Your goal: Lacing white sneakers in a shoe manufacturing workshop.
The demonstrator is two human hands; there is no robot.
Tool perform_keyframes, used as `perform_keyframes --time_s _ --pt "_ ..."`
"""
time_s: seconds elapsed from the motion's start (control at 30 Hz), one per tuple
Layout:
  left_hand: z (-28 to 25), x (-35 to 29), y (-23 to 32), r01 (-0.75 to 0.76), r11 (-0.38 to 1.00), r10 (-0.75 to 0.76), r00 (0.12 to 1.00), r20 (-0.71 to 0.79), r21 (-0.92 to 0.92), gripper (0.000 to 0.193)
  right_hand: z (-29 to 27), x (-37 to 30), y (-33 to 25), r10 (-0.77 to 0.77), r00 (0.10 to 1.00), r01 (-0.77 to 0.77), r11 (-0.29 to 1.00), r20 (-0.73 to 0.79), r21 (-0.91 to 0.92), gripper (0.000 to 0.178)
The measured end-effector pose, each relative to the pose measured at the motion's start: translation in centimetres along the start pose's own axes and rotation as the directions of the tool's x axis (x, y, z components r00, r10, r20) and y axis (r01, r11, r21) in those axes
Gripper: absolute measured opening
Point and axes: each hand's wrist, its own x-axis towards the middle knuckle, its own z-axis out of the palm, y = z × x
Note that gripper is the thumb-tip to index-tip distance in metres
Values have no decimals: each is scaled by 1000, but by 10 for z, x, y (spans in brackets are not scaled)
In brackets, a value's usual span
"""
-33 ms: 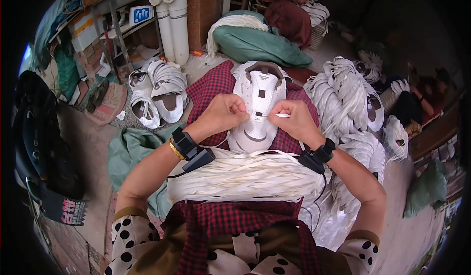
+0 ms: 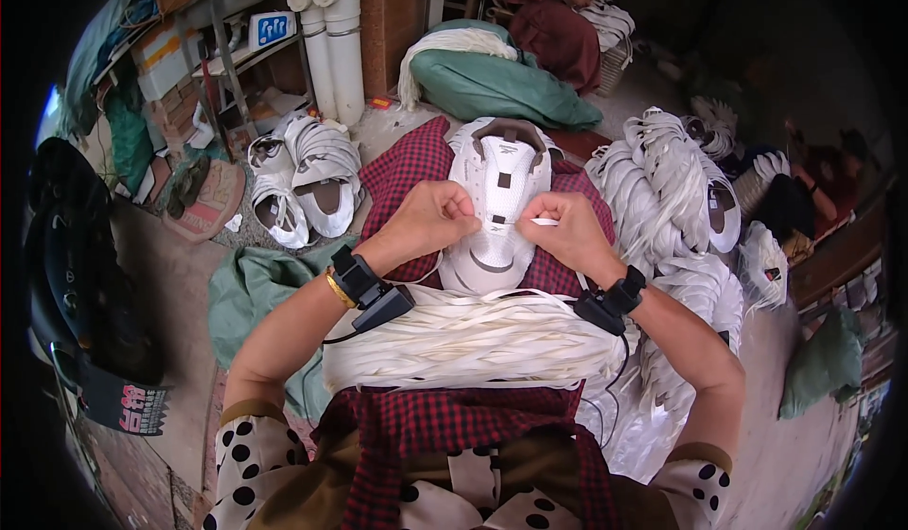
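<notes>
A white shoe upper (image 2: 478,267) with a brown-grey collar lies in front of me, its toe toward me, on red-and-black checked cloth (image 2: 407,161). At its left edge my left hand (image 2: 427,216) is closed, thumb and fingers pinched; a thin white shoelace trails below it. Across the tongue, my right hand (image 2: 570,232) pinches a white shoelace (image 2: 544,222), its short end showing beside the fingers. Parts of both laces are hidden by my fingers. Nearer my body, a thick bundle of white laces (image 2: 463,346) lies across my lap.
White shoe uppers (image 2: 322,175) stand at the left, and stacked uppers (image 2: 653,185) are piled at the right. Behind lies a green sack (image 2: 492,86) with laces. White pipes (image 2: 331,48) rise behind left. Another person (image 2: 549,38) sits at the back.
</notes>
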Motion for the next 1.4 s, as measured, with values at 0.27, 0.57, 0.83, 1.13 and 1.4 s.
perform_keyframes --time_s 0.27,0.57,0.83,1.13,1.4 --pt "1 1 -8 -67 997 66 997 -48 -25 14 5 -5 -5 10 999 -9 1000 -34 25 14" --pt "1 1 -2 -52 998 53 998 -24 28 13 -5 0 -17 -166 980 193 924 108 -331 14" --pt "3 0 -4 -41 999 42 999 -27 27 13 -9 7 -17 -116 975 146 977 189 -155 11" --pt "2 -4 -1 -66 997 67 997 -27 44 13 5 9 -15 -79 991 81 997 106 -13 10" --pt "8 -5 -7 -127 990 123 990 -63 -64 13 2 11 -24 -199 978 211 905 70 -369 16"
